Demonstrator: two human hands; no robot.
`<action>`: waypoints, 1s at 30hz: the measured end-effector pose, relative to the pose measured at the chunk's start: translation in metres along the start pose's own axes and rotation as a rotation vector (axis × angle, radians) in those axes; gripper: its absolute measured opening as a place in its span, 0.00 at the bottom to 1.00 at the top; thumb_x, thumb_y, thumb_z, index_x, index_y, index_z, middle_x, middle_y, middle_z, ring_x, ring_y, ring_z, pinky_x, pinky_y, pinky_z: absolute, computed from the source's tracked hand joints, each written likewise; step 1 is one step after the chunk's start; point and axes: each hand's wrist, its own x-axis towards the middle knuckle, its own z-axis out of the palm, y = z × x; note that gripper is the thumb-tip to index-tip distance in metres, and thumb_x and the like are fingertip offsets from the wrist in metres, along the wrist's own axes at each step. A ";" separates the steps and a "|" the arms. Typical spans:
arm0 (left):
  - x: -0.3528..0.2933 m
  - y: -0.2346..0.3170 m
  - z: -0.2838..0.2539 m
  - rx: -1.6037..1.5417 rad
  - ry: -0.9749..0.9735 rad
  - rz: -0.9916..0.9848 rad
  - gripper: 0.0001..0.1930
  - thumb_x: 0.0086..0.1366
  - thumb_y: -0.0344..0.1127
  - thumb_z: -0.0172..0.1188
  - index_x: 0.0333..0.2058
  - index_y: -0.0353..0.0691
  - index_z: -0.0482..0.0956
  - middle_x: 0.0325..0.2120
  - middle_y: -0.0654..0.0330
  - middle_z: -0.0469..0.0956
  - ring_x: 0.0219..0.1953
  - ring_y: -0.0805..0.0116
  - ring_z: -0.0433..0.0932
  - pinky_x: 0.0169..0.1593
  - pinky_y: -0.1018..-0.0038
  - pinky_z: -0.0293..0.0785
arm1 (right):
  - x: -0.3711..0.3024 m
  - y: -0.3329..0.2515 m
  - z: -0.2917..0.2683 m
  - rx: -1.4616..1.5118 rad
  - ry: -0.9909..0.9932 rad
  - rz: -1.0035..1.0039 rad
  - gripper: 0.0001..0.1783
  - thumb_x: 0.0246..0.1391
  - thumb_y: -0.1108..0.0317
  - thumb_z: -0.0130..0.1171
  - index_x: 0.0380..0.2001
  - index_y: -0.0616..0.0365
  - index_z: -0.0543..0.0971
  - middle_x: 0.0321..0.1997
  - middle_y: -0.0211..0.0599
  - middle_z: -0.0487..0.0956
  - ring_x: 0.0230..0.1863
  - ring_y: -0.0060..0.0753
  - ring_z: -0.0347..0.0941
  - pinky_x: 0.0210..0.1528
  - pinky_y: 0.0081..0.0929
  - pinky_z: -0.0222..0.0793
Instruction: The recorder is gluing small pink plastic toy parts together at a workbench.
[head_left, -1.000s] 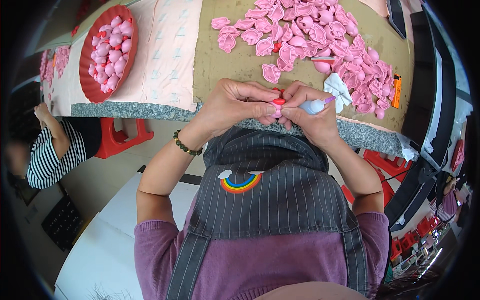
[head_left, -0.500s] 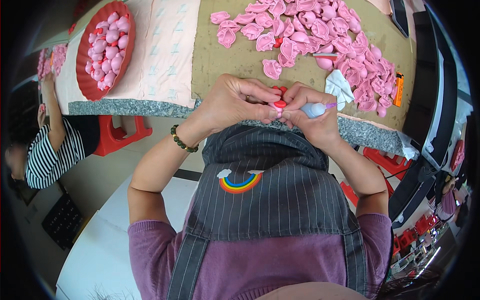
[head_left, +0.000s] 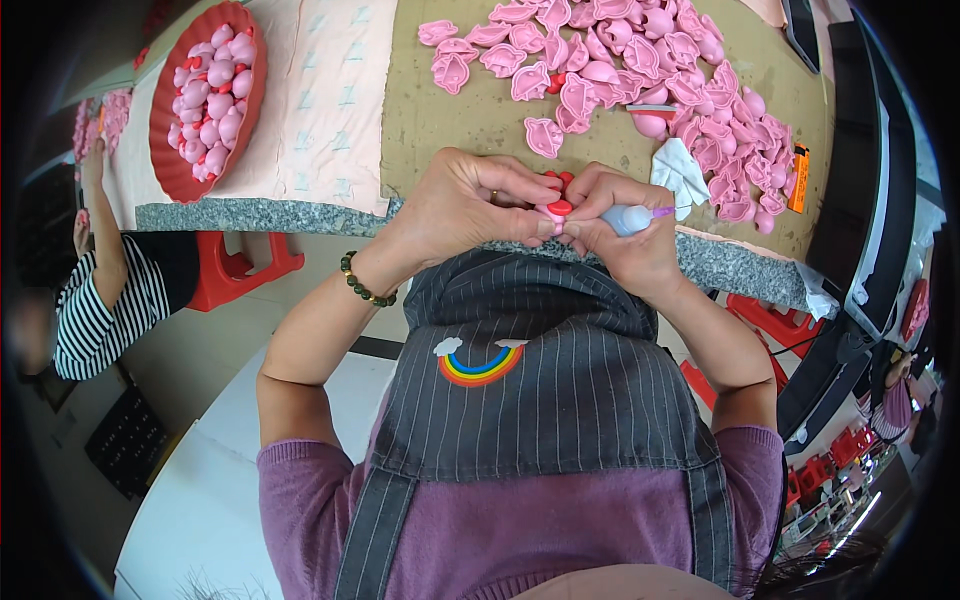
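Observation:
At the table's near edge, both hands meet around a small pink-and-red plastic figure piece (head_left: 559, 209). My left hand (head_left: 468, 200) grips it between thumb and fingers, largely covering it. My right hand (head_left: 632, 235) pinches its other side and also keeps a small translucent squeeze bottle (head_left: 628, 220) with a purple tip tucked in its grasp, the tip pointing right. Beyond the hands, a heap of hollow pink shell halves (head_left: 640, 60) spreads over the board, one lone pink shell (head_left: 544, 137) lying closest. A crumpled white cloth (head_left: 679, 178) lies just past the right hand.
A red fluted bowl (head_left: 160, 130) of pink-and-red pieces stands far left on pale cloth (head_left: 330, 100). An orange-labelled item (head_left: 799, 178) lies at the board's right side. A person in a striped shirt (head_left: 110, 310) works at left. Red stools (head_left: 235, 270) stand below the stone table edge (head_left: 270, 216).

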 end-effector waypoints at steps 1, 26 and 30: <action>0.000 0.000 0.000 0.000 0.000 -0.002 0.11 0.49 0.18 0.63 0.34 0.30 0.79 0.37 0.52 0.75 0.34 0.66 0.78 0.36 0.74 0.81 | 0.000 0.000 0.000 0.000 0.000 0.000 0.04 0.45 0.85 0.55 0.22 0.66 0.74 0.29 0.40 0.70 0.24 0.23 0.70 0.21 0.16 0.67; 0.000 0.001 -0.001 0.015 -0.002 -0.013 0.12 0.48 0.19 0.63 0.34 0.30 0.79 0.38 0.52 0.75 0.34 0.66 0.78 0.36 0.73 0.80 | 0.001 0.000 -0.001 -0.021 -0.014 -0.019 0.03 0.47 0.83 0.54 0.23 0.66 0.74 0.30 0.40 0.70 0.25 0.24 0.70 0.22 0.16 0.67; 0.000 0.001 -0.001 0.000 0.001 -0.005 0.12 0.48 0.18 0.63 0.34 0.30 0.79 0.38 0.52 0.75 0.34 0.66 0.78 0.36 0.73 0.80 | 0.001 -0.006 0.005 0.046 0.079 0.072 0.06 0.39 0.87 0.57 0.17 0.66 0.72 0.27 0.34 0.70 0.26 0.20 0.65 0.27 0.16 0.62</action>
